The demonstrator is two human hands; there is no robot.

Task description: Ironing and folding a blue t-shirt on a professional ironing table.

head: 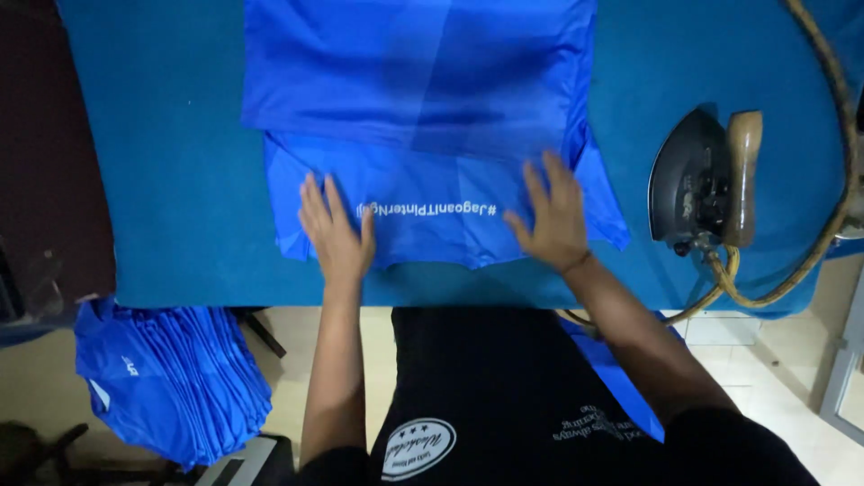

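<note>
A bright blue shirt (pixel 423 108) lies folded on the teal padded table (pixel 171 162), its lower part bearing a line of white lettering. My left hand (pixel 335 229) rests flat on the shirt's near left portion, fingers spread. My right hand (pixel 551 216) presses flat on the near right portion, fingers also apart. Neither hand grips anything.
A black iron with a wooden handle (pixel 706 180) stands on the table to the right, its thick cord (pixel 810 252) looping off the edge. A stack of folded blue shirts (pixel 171 378) sits below the table at the left. A dark surface (pixel 45 153) borders the table's left side.
</note>
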